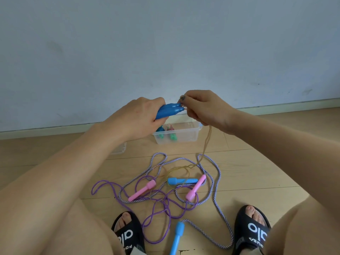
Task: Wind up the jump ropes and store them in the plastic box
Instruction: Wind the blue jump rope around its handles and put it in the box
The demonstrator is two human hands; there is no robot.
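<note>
A pale wall (pixel 165 43) rises behind the person's raised fingers, and the wooden floor (pixel 257 162) spreads out below them. Two black slides (pixel 252 230) sit at the near edge of the floor, well under the hands. Below and just beyond the fingers stands the clear plastic box (pixel 181 134), open at the top, with a couple of wound ropes with green and blue handles (pixel 166 133) already lying inside. Nearer, straight beneath the hands, a tangle lies loose on the floor: a purple-and-white braided rope (pixel 217 183), a thin purple rope (pixel 160 205) with pink handles (pixel 141 190), and light blue handles (pixel 182 180) among the loops.

The left hand (pixel 139 116) is curled tight round a pair of dark blue handles (pixel 169 110), held side by side with their tips pointing toward the other hand. The right hand (pixel 204 109) pinches a thin translucent yellowish cord (pixel 207 142) right at those tips, fingers bunched round it. From under the right fingers the cord hangs down in a doubled strand to the pile on the floor, where it loops among the other ropes
</note>
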